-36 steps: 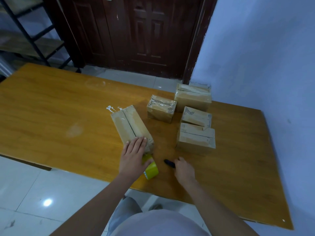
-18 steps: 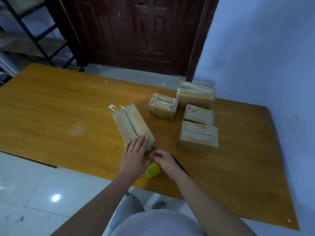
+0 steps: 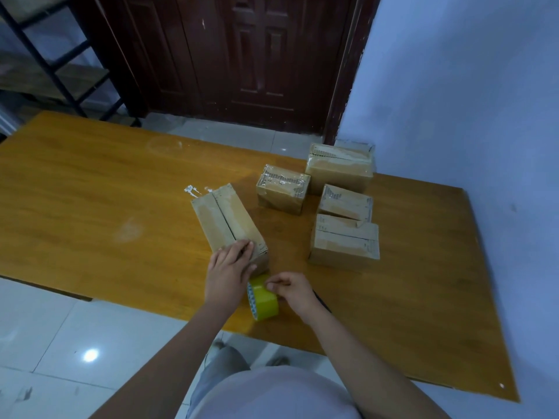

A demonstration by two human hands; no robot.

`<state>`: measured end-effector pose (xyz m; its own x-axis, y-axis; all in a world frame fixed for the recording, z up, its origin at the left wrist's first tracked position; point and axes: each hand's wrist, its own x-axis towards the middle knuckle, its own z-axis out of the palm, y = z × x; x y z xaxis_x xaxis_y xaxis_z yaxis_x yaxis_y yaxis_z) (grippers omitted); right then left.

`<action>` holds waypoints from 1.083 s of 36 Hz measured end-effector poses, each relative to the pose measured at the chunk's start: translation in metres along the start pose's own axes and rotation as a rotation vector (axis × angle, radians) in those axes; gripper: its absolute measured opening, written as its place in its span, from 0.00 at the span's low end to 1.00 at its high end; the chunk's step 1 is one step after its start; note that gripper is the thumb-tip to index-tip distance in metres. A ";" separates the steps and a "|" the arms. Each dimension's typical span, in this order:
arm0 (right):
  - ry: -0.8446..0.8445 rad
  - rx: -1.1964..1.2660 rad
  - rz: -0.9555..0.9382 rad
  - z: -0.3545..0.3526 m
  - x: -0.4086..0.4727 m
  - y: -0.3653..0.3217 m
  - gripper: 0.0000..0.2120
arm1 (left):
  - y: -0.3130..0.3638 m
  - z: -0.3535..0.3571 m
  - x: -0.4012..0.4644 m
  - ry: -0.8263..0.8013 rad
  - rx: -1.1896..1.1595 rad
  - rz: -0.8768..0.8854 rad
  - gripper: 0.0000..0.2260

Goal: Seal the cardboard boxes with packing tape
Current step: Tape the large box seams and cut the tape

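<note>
The long unsealed box (image 3: 230,225) lies mid-bench, its near end pressed by the flat, released left hand (image 3: 229,272). The right hand (image 3: 292,290) has left the dark tool and now pinches the yellow tape roll (image 3: 263,300) just nearer; taping can begin.

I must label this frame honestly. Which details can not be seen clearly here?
- Head view: tape's free end, hidden under the right hand on the tape roll.
- Long box near end, covered by the left hand.
- Dark thing behind the right wrist, mostly hidden.
- Box print, too small.

no legible text; print on boxes (image 3: 344,237) too blurred.
</note>
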<state>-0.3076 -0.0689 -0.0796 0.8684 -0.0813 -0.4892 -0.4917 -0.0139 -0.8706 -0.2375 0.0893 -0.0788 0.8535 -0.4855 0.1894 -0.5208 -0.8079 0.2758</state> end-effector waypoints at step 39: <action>0.083 0.135 0.039 -0.010 -0.005 0.008 0.08 | -0.022 -0.013 0.013 0.045 0.126 0.267 0.21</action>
<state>-0.3166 -0.0781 -0.0836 0.8376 -0.1610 -0.5219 -0.5074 0.1242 -0.8527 -0.2149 0.1052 -0.0704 0.6833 -0.6734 0.2824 -0.7179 -0.6900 0.0917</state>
